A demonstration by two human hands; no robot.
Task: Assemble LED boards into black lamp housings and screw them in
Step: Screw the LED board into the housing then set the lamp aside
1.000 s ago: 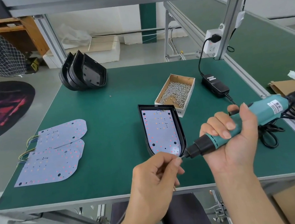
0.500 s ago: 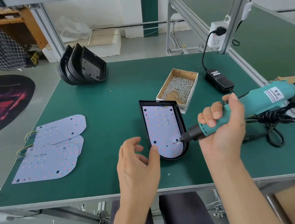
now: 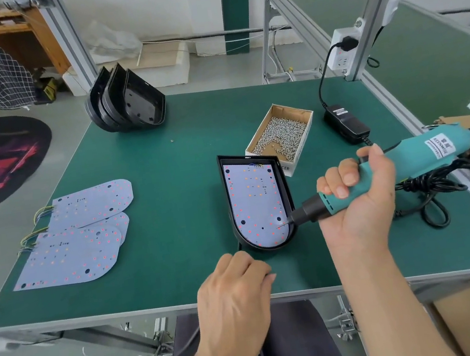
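Green felt bench (image 3: 166, 172), rounded LED board (image 3: 253, 202)

The table (image 3: 166, 169) is dark green with a grey metal edge. On it, the housing (image 3: 288, 197) is black, and its board (image 3: 253, 202) pale lilac, dotted red and orange. Left of the housing, spare boards (image 3: 79, 239) show the same lilac with red dots and yellow-green wires. Right of it, the screwdriver (image 3: 393, 173) is teal with a black nose and white label. Behind the housing, a brown box (image 3: 303, 135) holds silvery screws (image 3: 280, 135).
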